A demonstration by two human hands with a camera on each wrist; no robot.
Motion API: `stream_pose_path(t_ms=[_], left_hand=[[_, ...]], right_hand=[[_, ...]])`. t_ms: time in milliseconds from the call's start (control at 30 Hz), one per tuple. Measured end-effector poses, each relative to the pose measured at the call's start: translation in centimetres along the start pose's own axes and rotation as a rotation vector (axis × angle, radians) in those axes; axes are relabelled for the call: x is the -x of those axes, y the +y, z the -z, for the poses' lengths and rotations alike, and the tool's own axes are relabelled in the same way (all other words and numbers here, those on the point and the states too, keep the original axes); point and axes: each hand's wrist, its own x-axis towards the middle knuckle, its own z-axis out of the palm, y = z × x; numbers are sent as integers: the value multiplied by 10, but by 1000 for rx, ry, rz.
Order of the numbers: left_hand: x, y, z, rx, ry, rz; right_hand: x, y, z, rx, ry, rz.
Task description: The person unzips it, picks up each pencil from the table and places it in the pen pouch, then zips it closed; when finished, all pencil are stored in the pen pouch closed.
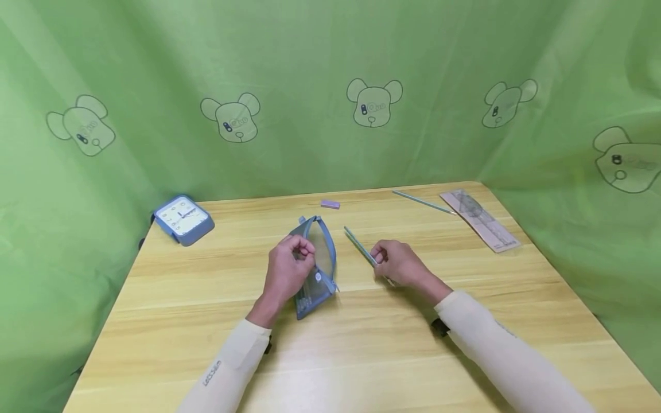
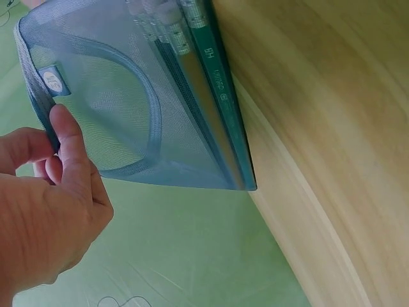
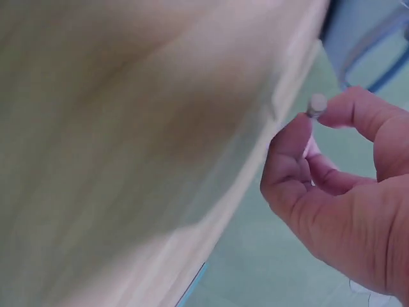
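My left hand point(image 1: 289, 264) pinches the zipped edge of a blue mesh pencil case point(image 1: 316, 295) between thumb and index finger. The case stands with its mouth gaping toward the right. Through the mesh, the left wrist view shows several pencils inside, among them a dark green pencil point(image 2: 220, 83) along the bottom edge. Just right of the case, my right hand point(image 1: 405, 264) pinches a green pencil point(image 1: 358, 245) close to one end, its far end pointing up and left. In the right wrist view a pale eraser tip point(image 3: 316, 105) shows between thumb and index finger.
A purple eraser point(image 1: 330, 204) lies behind the case. Farther right are another pencil point(image 1: 420, 201) and a clear ruler set on a pink card point(image 1: 480, 221). A blue clock point(image 1: 185, 219) sits at the back left corner. Green curtains point(image 1: 310, 155) surround the wooden table point(image 1: 170, 344).
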Motion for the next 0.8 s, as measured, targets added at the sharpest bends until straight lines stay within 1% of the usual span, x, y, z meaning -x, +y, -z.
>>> stream_pose_path(t_ms=[100, 167, 267, 400, 500, 667, 733, 800], left_hand=[[0, 0, -1, -4, 2, -6], [0, 0, -1, -3, 3, -6], [0, 0, -1, 1, 1, -2], [1, 0, -2, 10, 4, 0], [1, 1, -3, 10, 4, 1], [3, 1, -5, 8, -10, 5], [4, 1, -7, 10, -15, -9], [5, 1, -9, 4, -20, -40]], right_hand=[[3, -8, 7, -107, 15, 17], [5, -14, 11, -189, 11, 25], [9, -23, 12, -301, -32, 33], [15, -33, 6, -415, -116, 11], [16, -37, -1, -466, -164, 4], [11, -43, -12, -514, -206, -15], [8, -46, -16, -535, -208, -28], [5, -50, -20, -559, -201, -43]])
